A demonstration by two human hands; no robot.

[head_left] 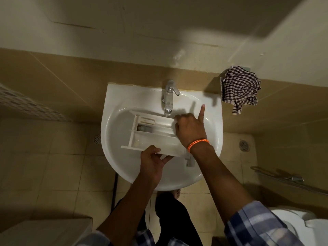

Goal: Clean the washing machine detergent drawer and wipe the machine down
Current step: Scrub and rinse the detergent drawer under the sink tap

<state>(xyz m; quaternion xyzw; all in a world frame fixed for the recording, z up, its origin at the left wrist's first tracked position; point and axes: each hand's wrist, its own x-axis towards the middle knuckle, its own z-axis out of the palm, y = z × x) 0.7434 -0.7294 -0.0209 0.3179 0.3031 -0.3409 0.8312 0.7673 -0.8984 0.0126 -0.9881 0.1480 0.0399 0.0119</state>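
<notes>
drawer: the detergent drawer (156,137) lies in the white sink (211,139), mid frame, just under the tap (169,96).
L hand: the left hand (153,161) grips the drawer's near edge, thumb on top. Keep it tight so the drawer can't slip.
R hand: the right hand (190,129) has fingers curled on the drawer's right end, one finger pointing up.
water: can't tell if it runs.
tip: tilt the drawer, rinse each box & rub the corners.
cloth: the checked cloth (240,89) hangs upper right, good for wiping the machine later.

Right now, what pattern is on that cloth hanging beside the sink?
The cloth has a dark-and-white checked pattern, seen in the head view.
</notes>
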